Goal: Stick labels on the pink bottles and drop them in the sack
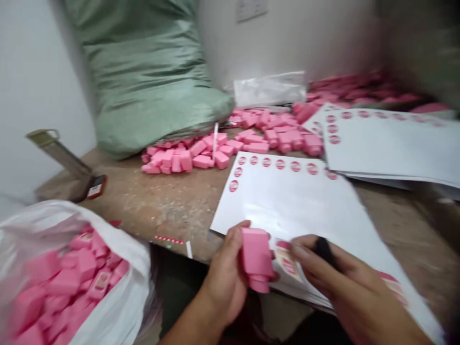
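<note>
My left hand is closed around a small pink plastic bottle, whose narrower neck end points down toward me. The bottle's facing side is plain pink. Close by on the right, my right hand pinches a printed sticker in cream and pink between thumb and finger. A dark band shows at one of the right fingers. The sticker hangs just beside the bottle; whether they touch I cannot tell. Under both hands lies a white sticker sheet with round pink labels along its top and left edges.
More sticker sheets lie at the right. Loose pink bottles are heaped along the wall, near a green cushion-like sack and a clear plastic bag. A white sack of pink bottles stands at lower left.
</note>
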The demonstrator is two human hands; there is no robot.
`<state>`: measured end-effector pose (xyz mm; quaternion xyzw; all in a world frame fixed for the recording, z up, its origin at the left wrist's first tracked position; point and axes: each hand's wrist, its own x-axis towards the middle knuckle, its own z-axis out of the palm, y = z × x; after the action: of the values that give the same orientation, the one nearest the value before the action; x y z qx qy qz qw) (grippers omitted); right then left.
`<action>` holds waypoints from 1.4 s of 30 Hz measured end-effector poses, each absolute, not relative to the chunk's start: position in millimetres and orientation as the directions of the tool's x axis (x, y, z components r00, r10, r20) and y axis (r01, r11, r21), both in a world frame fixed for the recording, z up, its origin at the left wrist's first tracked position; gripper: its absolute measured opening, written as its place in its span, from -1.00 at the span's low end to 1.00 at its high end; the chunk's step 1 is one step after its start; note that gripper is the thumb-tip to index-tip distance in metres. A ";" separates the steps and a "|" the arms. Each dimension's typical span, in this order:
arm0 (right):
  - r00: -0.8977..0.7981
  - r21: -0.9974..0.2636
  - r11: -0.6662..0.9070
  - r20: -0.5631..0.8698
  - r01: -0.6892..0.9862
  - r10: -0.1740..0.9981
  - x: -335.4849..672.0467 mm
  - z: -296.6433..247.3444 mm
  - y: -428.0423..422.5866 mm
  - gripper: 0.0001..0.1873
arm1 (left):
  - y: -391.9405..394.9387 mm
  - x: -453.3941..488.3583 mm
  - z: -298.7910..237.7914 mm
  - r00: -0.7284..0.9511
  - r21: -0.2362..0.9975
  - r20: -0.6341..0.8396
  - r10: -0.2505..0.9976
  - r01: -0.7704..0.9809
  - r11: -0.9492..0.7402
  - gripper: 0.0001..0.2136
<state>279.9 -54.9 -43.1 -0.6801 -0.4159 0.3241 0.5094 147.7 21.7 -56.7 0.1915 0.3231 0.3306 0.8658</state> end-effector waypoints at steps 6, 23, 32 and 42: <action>0.436 -0.972 -0.217 -0.155 0.095 0.886 274.6 -27.2 -51.2 -0.65 | 10.9 149.8 -48.5 0.568 0.630 -0.418 0.709 -0.381 0.676 -0.62; 0.438 -0.955 -0.172 -0.050 0.243 0.897 273.4 -27.4 -51.0 -0.71 | 4.2 154.4 -45.8 0.588 0.673 -0.402 0.702 -0.330 0.662 -0.64; 0.451 -0.945 -0.182 -0.042 0.273 0.892 272.7 -29.6 -51.0 -0.71 | 4.2 155.9 -45.8 0.585 0.666 -0.406 0.702 -0.337 0.666 -0.63; 0.460 -0.931 -0.171 -0.004 0.323 0.888 272.1 -32.2 -53.1 -0.74 | 1.8 154.7 -47.3 0.589 0.700 -0.396 0.704 -0.302 0.647 -0.63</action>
<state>272.1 -53.1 -32.2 -0.7066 -0.4286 0.2941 0.4802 154.7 1.8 -47.3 0.2953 0.3406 0.2990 0.8410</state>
